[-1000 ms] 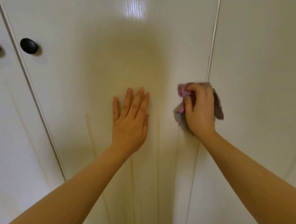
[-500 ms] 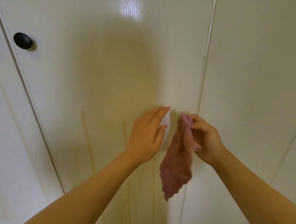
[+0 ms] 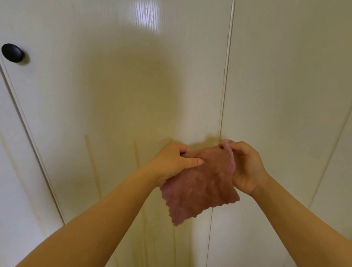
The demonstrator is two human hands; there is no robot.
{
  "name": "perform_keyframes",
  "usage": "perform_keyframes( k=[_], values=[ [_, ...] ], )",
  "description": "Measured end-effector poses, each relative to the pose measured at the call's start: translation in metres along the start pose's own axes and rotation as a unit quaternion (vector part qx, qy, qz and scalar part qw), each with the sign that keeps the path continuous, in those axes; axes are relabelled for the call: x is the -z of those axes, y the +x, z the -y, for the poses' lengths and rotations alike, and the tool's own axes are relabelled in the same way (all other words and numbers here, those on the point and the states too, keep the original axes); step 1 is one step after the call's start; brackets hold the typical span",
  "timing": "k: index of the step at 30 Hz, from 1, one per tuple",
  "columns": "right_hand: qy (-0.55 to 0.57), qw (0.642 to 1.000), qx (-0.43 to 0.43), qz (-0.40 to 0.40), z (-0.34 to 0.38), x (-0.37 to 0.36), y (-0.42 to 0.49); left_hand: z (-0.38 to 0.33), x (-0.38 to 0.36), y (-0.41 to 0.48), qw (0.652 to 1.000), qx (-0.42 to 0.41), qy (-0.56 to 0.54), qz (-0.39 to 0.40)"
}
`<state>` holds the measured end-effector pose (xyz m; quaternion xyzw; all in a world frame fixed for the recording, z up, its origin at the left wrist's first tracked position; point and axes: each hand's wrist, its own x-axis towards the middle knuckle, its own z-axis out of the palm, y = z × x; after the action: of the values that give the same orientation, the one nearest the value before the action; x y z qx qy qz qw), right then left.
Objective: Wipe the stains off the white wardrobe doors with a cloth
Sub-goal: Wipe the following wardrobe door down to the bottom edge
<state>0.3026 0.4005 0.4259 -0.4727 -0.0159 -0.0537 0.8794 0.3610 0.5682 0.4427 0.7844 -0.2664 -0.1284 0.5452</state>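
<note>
left hand (image 3: 172,162): fingers curled, thumb laid across the near face of the cloth (image 3: 202,189), pinching its upper left edge. right hand (image 3: 246,166): fingertips closed on the upper right corner, where a paler fold of fabric pokes up above them. neither hand lies flat on the door.

cloth: dull pink-mauve, fuzzy, spread between the two hands, lower half hanging free with a ragged bottom edge. it hangs in front of the middle wardrobe door (image 3: 118,95), low and near the right seam (image 3: 224,102). cannot tell whether it touches the panel.

stains: thin yellowish vertical streaks (image 3: 89,158) on the middle door, one left of the hands, another (image 3: 136,155) just beside the left wrist, both running down out of view. judged not yet wiped. faint streaking on the far left door (image 3: 1,163) too. black round knob (image 3: 12,52) at upper left. right door (image 3: 291,86) looks clean from here.

judged step: opening or refolding the cloth for a fresh face before wiping.

risks:
- both grips are shallow edge pinches; if one lets go, the cloth would swing or drop.
- a soiled face turned to the door would smear the streaks rather than lift them.
- the streaks extend below the frame; short strokes would leave the lower parts.
- wiping sideways could drag residue into the seam.
</note>
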Motion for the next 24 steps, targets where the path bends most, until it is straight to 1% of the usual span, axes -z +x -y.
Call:
perform_keyframes(
  k=[1,3,4,6,7,8,9,10,12,13,14,15,16,17,18,19,20,21,23,24],
  values=[
    [-0.048,0.999,-0.002,-0.012,0.001,0.002,-0.003,0.000,-0.001,0.000,1.000,0.001,0.000,-0.013],
    [-0.170,0.985,-0.033,-0.005,0.006,0.009,-0.007,0.000,-0.002,0.001,0.999,-0.003,0.007,-0.042],
    [-0.246,0.967,-0.061,0.015,0.008,0.011,-0.010,0.001,-0.002,0.001,0.998,-0.003,0.022,-0.055],
    [-0.408,0.907,-0.095,0.045,0.012,0.013,-0.019,0.001,-0.008,0.001,0.995,-0.001,0.062,-0.076],
    [-0.469,0.878,-0.083,0.043,0.013,0.011,-0.021,0.001,-0.011,0.002,0.992,-0.001,0.081,-0.094],
    [-0.499,0.864,-0.054,0.033,0.015,0.010,-0.025,0.001,-0.016,0.001,0.988,-0.005,0.098,-0.118],
    [-0.503,0.863,-0.022,0.037,0.017,0.010,-0.028,-0.001,-0.020,0.001,0.984,-0.010,0.109,-0.144],
    [-0.490,0.870,0.000,0.060,0.020,0.010,-0.032,-0.002,-0.025,0.001,0.980,-0.013,0.113,-0.164],
    [-0.443,0.887,0.003,0.127,0.027,0.009,-0.042,-0.003,-0.031,0.001,0.980,-0.009,0.082,-0.181],
    [-0.421,0.897,-0.001,0.135,0.029,0.009,-0.045,-0.002,-0.033,0.001,0.983,-0.007,0.048,-0.175],
    [-0.406,0.906,0.007,0.116,0.030,0.010,-0.044,-0.002,-0.033,0.001,0.987,-0.008,0.012,-0.163],
    [-0.411,0.908,0.031,0.074,0.030,0.011,-0.043,-0.002,-0.035,0.000,0.989,-0.012,-0.021,-0.147],
    [-0.433,0.899,0.061,0.024,0.031,0.014,-0.040,-0.003,-0.036,-0.002,0.990,-0.014,-0.048,-0.130],
    [-0.464,0.883,0.077,-0.005,0.030,0.015,-0.038,-0.005,-0.038,-0.005,0.991,-0.017,-0.072,-0.115],
    [-0.498,0.864,0.076,-0.004,0.029,0.015,-0.036,-0.006,-0.038,-0.009,0.990,-0.018,-0.090,-0.103],
    [-0.527,0.848,0.059,0.014,0.027,0.014,-0.035,-0.007,-0.039,-0.010,0.991,-0.017,-0.105,-0.084],
    [-0.541,0.839,0.042,0.041,0.026,0.014,-0.033,-0.008,-0.039,-0.011,0.991,-0.016,-0.113,-0.069],
    [-0.536,0.841,0.035,0.059,0.024,0.012,-0.034,-0.007,-0.038,-0.014,0.991,-0.017,-0.116,-0.057],
    [-0.509,0.859,0.028,0.049,0.026,0.011,-0.032,-0.005,-0.037,-0.018,0.993,-0.029,-0.115,-0.030],
    [-0.504,0.862,0.022,0.041,0.027,0.011,-0.032,-0.003,-0.036,-0.021,0.993,-0.035,-0.112,-0.024]
  ],
)
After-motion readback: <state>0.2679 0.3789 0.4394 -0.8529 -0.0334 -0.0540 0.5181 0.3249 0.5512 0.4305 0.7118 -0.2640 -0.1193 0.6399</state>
